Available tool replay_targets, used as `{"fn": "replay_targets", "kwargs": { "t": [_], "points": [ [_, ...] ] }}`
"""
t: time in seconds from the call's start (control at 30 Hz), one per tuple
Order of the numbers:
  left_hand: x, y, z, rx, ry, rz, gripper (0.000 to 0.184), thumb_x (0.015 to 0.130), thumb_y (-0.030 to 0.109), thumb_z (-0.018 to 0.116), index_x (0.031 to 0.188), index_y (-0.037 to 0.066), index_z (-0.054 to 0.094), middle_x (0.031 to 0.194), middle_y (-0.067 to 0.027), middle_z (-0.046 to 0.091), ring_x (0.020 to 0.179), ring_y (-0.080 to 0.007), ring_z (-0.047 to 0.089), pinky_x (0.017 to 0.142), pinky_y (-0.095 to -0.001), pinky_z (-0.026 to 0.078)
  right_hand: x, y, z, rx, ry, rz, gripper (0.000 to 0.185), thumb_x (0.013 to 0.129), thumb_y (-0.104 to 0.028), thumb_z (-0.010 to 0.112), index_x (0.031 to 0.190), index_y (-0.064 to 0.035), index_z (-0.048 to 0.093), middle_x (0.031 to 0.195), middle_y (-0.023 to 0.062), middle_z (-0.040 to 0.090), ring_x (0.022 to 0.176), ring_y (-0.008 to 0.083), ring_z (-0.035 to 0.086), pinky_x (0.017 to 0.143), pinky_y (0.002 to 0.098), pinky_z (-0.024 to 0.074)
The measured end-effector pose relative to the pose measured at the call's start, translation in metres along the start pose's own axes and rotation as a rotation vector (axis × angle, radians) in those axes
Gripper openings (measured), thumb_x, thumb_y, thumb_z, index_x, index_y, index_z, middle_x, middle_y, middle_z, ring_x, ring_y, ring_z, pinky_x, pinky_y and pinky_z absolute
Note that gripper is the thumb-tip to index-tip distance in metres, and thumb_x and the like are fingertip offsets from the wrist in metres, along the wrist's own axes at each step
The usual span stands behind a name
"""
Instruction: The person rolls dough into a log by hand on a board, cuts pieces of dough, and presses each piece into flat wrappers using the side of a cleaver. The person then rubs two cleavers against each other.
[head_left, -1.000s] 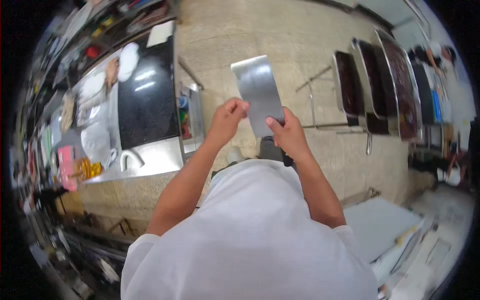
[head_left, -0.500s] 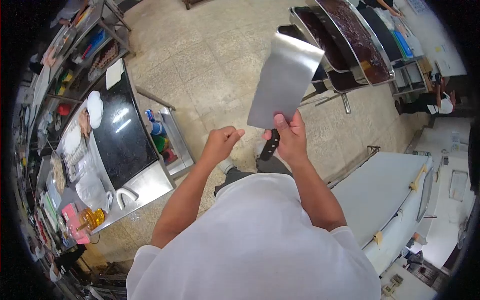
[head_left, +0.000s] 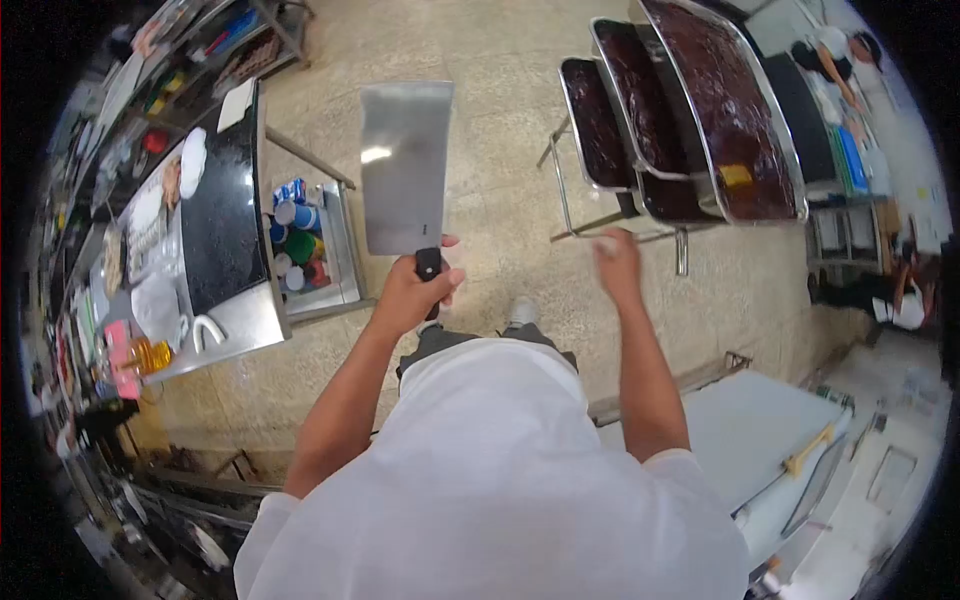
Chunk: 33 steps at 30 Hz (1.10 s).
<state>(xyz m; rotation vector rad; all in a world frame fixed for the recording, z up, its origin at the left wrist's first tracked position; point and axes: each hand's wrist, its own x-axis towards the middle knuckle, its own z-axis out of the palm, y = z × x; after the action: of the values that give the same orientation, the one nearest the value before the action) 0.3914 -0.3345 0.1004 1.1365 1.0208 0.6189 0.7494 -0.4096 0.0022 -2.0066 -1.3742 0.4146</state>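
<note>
A wide steel cleaver (head_left: pixel 407 165) with a black riveted handle points blade-up away from my body. My left hand (head_left: pixel 414 294) is wrapped round its handle. My right hand (head_left: pixel 617 265), smeared by motion, is raised near the trays, and I cannot make out its fingers. Beyond it, metal trays of dark, glossy food stand on a metal rack; the largest tray (head_left: pixel 730 120) has a yellow piece (head_left: pixel 735 176) on it.
At the left stands a steel table with a black top (head_left: pixel 215 210), bags and a bottle of yellow liquid (head_left: pixel 150 356). An open drawer (head_left: pixel 345 245) holds tubs. A white chest (head_left: pixel 750 430) is at lower right. Two people are at far right.
The cleaver has passed from my right hand to my left and moved left. My right hand has moved away to the right. The view has turned, shifting the table and trays.
</note>
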Motion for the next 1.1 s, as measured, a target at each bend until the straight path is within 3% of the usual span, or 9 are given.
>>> {"fn": "replay_targets", "kwargs": {
  "t": [0.1,0.17,0.27,0.3,0.4,0.6,0.73,0.9,1.1],
  "points": [
    [-0.013,0.012,0.014,-0.121,0.063,-0.058,0.060,0.090,0.023,0.078,0.136,-0.002,0.050,0.075,-0.0030,0.058,0.058,-0.0126,0.057,0.053,-0.0291,0.048,0.019,0.133,-0.052,-0.495,0.111,0.295,0.061,0.081,-0.027,0.080,0.127,0.0050,0.057,0.124,0.0267,0.061,0.117,0.0430,0.058,0.102,0.0479,0.0475],
    [-0.010,0.009,0.025,-0.124,0.103,-0.069,0.058,0.091,0.025,0.077,0.137,-0.001,0.052,0.074,-0.0023,0.058,0.058,-0.0120,0.057,0.053,-0.0287,0.049,0.037,0.162,-0.077,-0.503,0.068,0.380,0.063,0.079,-0.029,0.082,0.124,0.0053,0.056,0.114,0.0293,0.064,0.110,0.0481,0.061,0.098,0.0522,0.0488],
    [-0.017,0.006,0.039,-0.049,0.171,-0.130,0.052,0.094,0.029,0.073,0.135,0.001,0.058,0.070,-0.0009,0.056,0.057,-0.0110,0.056,0.054,-0.0278,0.048,0.059,0.280,-0.061,-0.385,0.004,0.174,0.062,0.080,-0.027,0.081,0.125,0.0034,0.051,0.098,0.0243,0.065,0.085,0.0402,0.067,0.076,0.0501,0.0555],
    [-0.017,0.005,0.041,-0.051,0.209,-0.136,0.052,0.094,0.029,0.073,0.135,0.001,0.058,0.070,-0.0009,0.056,0.057,-0.0110,0.056,0.054,-0.0278,0.048,0.064,0.306,-0.055,-0.226,-0.041,0.326,0.060,0.081,-0.023,0.079,0.126,0.0026,0.048,0.091,0.0197,0.062,0.072,0.0332,0.064,0.062,0.0454,0.0527],
    [-0.018,0.005,0.046,-0.146,0.150,-0.197,0.041,0.101,0.027,0.062,0.136,0.005,0.060,0.072,-0.0011,0.057,0.058,-0.0101,0.055,0.054,-0.0278,0.048,0.047,0.243,-0.076,0.250,-0.157,0.657,0.056,0.086,-0.010,0.073,0.130,-0.0001,0.041,0.082,0.0095,0.054,0.048,0.0157,0.050,0.036,0.0314,0.0379],
    [-0.020,0.010,0.028,-0.156,0.163,-0.265,0.043,0.098,0.020,0.064,0.138,0.006,0.059,0.074,-0.0012,0.058,0.060,-0.0099,0.055,0.056,-0.0274,0.048,-0.063,0.151,-0.081,0.282,-0.053,0.798,0.040,0.091,-0.012,0.072,0.119,-0.0009,0.044,0.070,0.0059,0.051,0.045,0.0157,0.050,0.038,0.0322,0.0409],
    [-0.017,-0.008,-0.006,-0.071,0.137,-0.186,0.049,0.094,0.016,0.065,0.142,0.007,0.057,0.075,-0.0007,0.058,0.061,-0.0103,0.055,0.060,-0.0263,0.047,-0.145,0.109,-0.067,0.429,-0.105,0.974,0.028,0.101,-0.031,0.063,0.097,-0.0077,0.048,0.061,0.0026,0.048,0.042,0.0144,0.048,0.038,0.0303,0.0390],
    [-0.007,-0.001,-0.052,-0.190,0.070,-0.270,0.050,0.097,0.019,0.063,0.145,0.006,0.055,0.077,-0.0013,0.060,0.062,-0.0105,0.056,0.060,-0.0256,0.047,-0.180,0.015,-0.037,0.434,-0.256,0.912,0.034,0.101,-0.038,0.062,0.098,-0.0072,0.050,0.062,0.0012,0.048,0.046,0.0133,0.049,0.041,0.0305,0.0401],
    [-0.005,-0.018,-0.117,-0.248,-0.057,-0.256,0.047,0.098,0.022,0.062,0.143,0.009,0.058,0.076,-0.0004,0.060,0.058,-0.0098,0.056,0.055,-0.0245,0.046,-0.096,-0.137,0.012,0.896,-0.300,0.578,0.030,0.093,-0.021,0.071,0.112,-0.0044,0.054,0.076,0.0048,0.058,0.064,0.0160,0.057,0.060,0.0331,0.0514]
  ]
}}
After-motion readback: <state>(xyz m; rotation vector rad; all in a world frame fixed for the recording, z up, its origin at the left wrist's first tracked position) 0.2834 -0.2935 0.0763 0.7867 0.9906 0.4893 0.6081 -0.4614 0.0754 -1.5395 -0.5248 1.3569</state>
